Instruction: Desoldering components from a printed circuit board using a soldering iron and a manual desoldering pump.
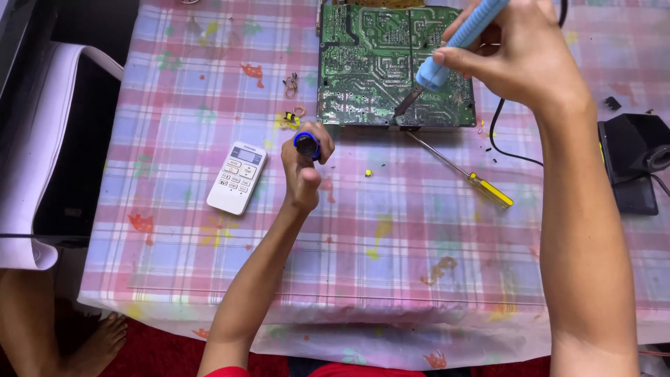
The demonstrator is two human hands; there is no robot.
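Soldering iron (pixel 457 43): blue-handled, held at a slant in my right hand (pixel 520 59) at the far side of the table; its dark tip comes down at the near edge of the circuit board.
Tablecloth (pixel 391 265): nearest to me, pink and blue checks with faded flower prints, hanging over the table edge.
Left hand (pixel 305 167): I see my fingers curled tight around a small round blue-rimmed object (pixel 307 144), held up just in front of the board's near left corner; what it is I cannot tell.
Remote control (pixel 237 177): white, lying flat just left of my left hand, not touching it.
Screwdriver (pixel 464 169): yellow handle, long thin shaft, lying on the cloth with its tip pointing at the board's near edge, between my two arms.
Right hand: fingers and thumb pressed together around the iron's handle, wrist above the board's right end.
Circuit board (pixel 380 66): green, solder side up, flat on the cloth at the far middle.
Small parts (pixel 290 86): a few loose bits beside the board's left edge.
Black cable (pixel 497 132): curves over the cloth under my right forearm.
Black box (pixel 628 150): at the right edge of the table.
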